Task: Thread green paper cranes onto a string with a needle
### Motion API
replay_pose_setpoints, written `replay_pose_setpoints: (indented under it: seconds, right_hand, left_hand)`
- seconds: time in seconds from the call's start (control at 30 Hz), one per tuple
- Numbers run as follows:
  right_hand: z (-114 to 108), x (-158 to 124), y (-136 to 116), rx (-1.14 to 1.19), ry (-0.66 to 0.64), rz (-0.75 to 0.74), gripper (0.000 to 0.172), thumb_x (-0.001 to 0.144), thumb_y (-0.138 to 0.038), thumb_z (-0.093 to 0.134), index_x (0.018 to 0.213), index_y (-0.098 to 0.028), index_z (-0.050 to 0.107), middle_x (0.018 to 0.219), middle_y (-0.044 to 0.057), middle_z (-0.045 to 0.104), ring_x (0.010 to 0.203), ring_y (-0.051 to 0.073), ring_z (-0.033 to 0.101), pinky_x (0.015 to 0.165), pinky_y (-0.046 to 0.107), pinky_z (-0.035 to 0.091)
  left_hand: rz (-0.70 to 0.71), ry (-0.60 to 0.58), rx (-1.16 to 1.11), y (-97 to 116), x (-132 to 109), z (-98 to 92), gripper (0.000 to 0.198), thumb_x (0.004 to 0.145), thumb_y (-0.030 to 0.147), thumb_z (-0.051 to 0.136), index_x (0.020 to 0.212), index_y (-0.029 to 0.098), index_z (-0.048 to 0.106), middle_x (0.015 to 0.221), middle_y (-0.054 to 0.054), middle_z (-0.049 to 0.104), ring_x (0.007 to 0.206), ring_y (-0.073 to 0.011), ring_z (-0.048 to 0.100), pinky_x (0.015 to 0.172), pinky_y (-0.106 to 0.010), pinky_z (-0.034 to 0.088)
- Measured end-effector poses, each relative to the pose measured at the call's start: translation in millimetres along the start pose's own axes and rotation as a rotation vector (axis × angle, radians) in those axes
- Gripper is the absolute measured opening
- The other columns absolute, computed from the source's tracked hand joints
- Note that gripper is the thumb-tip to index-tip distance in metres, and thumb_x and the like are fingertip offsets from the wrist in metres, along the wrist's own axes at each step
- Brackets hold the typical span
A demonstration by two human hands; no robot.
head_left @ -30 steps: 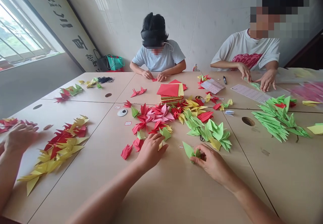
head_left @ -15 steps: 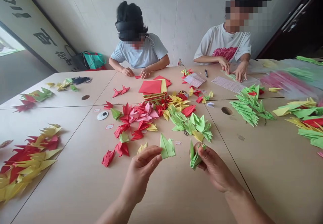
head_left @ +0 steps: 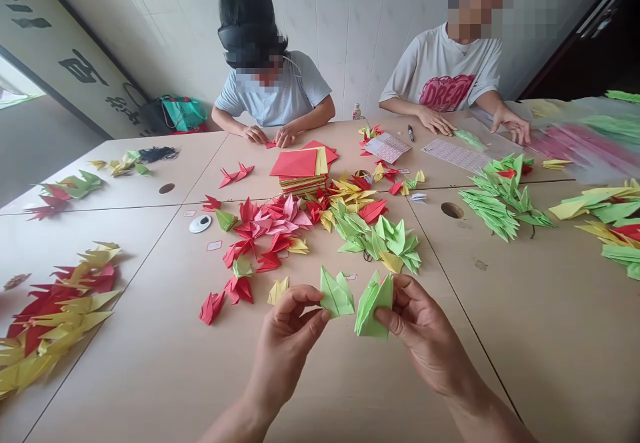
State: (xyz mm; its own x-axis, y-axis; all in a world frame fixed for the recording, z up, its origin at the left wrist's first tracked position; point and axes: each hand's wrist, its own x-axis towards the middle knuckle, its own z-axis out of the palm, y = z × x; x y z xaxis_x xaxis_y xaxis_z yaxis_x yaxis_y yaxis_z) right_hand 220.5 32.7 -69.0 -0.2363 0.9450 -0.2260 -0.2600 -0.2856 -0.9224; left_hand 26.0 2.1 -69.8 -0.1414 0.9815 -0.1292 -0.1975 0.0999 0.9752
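Between thumb and fingers, my left hand (head_left: 293,336) pinches a folded green paper piece (head_left: 337,296) with a pointed tip upward. My right hand (head_left: 425,333) grips a bundle of folded green papers (head_left: 373,310), just right of the first piece with a small gap between them. Both hands are above the near part of the table. Beyond them lie a pile of green folded papers (head_left: 397,235), a pile of red and pink ones (head_left: 273,220), and a small yellow one (head_left: 279,290).
A stack of square papers (head_left: 300,170) stands mid-table. Two people sit opposite, one in light blue (head_left: 275,93), one in a white shirt (head_left: 445,70). Yellow and red folded papers (head_left: 55,310) lie left, green ones (head_left: 490,213) right, near a table hole (head_left: 453,210).
My right hand has turned its green bundle upright and brought it nearer to the piece in my left hand. The white-shirted person's hands have moved apart. The view has shifted slightly.
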Motion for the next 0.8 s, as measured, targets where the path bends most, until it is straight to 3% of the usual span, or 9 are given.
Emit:
replay_pose_setpoints:
  seconds: [0.1, 0.2, 0.3, 0.37, 0.43, 0.57, 0.7, 0.8]
  right_hand:
    - [-2, 2, 2, 0.032, 0.031, 0.037, 0.048, 0.072, -0.041, 0.08, 0.112, -0.029, 0.057, 0.081, 0.0, 0.066, 0.08, 0.018, 0.061, 0.068, 0.028, 0.05]
    - [-5, 4, 5, 0.042, 0.054, 0.073, 0.058, 0.071, -0.042, 0.081, 0.122, -0.029, 0.056, 0.082, 0.0, 0.067, 0.077, 0.017, 0.059, 0.066, 0.027, 0.048]
    - [-7, 7, 7, 0.065, 0.088, 0.089, 0.063, 0.069, -0.044, 0.081, 0.125, -0.027, 0.056, 0.085, 0.001, 0.069, 0.078, 0.017, 0.06, 0.067, 0.028, 0.048]
    - [-8, 9, 9, 0.069, 0.09, 0.094, 0.063, 0.069, -0.045, 0.08, 0.125, -0.026, 0.057, 0.09, 0.003, 0.071, 0.081, 0.019, 0.061, 0.067, 0.029, 0.048]
    - [-9, 11, 11, 0.062, 0.082, 0.087, 0.061, 0.071, -0.045, 0.079, 0.124, -0.025, 0.058, 0.096, 0.005, 0.072, 0.085, 0.021, 0.062, 0.067, 0.029, 0.048]
    - [-11, 15, 16, 0.054, 0.098, 0.046, 0.054, 0.072, -0.044, 0.078, 0.119, -0.025, 0.06, 0.098, 0.006, 0.072, 0.088, 0.022, 0.063, 0.069, 0.031, 0.05]
    - [-11, 19, 19, 0.016, 0.123, 0.006, 0.049, 0.071, -0.046, 0.078, 0.11, -0.023, 0.062, 0.089, 0.005, 0.071, 0.081, 0.022, 0.063, 0.067, 0.032, 0.05]
    - [-11, 20, 19, 0.017, 0.121, 0.005, 0.051, 0.07, -0.046, 0.078, 0.113, -0.023, 0.061, 0.09, 0.005, 0.071, 0.084, 0.022, 0.063, 0.071, 0.032, 0.052]
  left_hand:
    - [0.06, -0.008, 0.073, -1, 2, -0.3, 0.012, 0.08, 0.023, 0.071, 0.09, 0.025, 0.065, 0.087, 0.001, 0.059, 0.078, -0.0114, 0.059, 0.067, -0.02, 0.052]
    - [0.198, 0.044, 0.293, -4, 9, -6.3, 0.007, 0.084, 0.021, 0.062, 0.09, 0.025, 0.063, 0.091, -0.001, 0.057, 0.082, -0.0143, 0.059, 0.069, -0.025, 0.054]
    - [0.353, 0.078, 0.75, -10, 25, -14.3, 0.013, 0.087, 0.019, 0.055, 0.096, 0.024, 0.064, 0.107, -0.006, 0.061, 0.099, -0.0228, 0.058, 0.082, -0.038, 0.055]
    - [0.448, 0.044, 1.077, -13, 39, -14.7, 0.018, 0.089, 0.02, 0.052, 0.102, 0.023, 0.065, 0.12, -0.011, 0.06, 0.113, -0.0296, 0.053, 0.092, -0.048, 0.05]
    - [0.514, -0.023, 1.253, -16, 56, -7.6, 0.021, 0.092, 0.023, 0.05, 0.107, 0.022, 0.064, 0.124, -0.011, 0.061, 0.118, -0.0315, 0.049, 0.097, -0.051, 0.045]
    - [0.545, -0.157, 1.317, -18, 100, 22.7, 0.032, 0.089, 0.016, 0.051, 0.12, 0.022, 0.061, 0.12, -0.009, 0.064, 0.114, -0.0277, 0.053, 0.1, -0.046, 0.044]
    - [0.548, -0.235, 1.389, -17, 146, 46.4, 0.063, 0.073, -0.003, 0.054, 0.129, 0.026, 0.057, 0.141, -0.01, 0.05, 0.131, -0.0334, 0.041, 0.107, -0.054, 0.036]
    - [0.554, -0.329, 1.419, -15, 167, 48.5, 0.051, 0.073, 0.0, 0.06, 0.116, 0.025, 0.066, 0.135, -0.01, 0.055, 0.132, -0.0338, 0.04, 0.107, -0.053, 0.035]
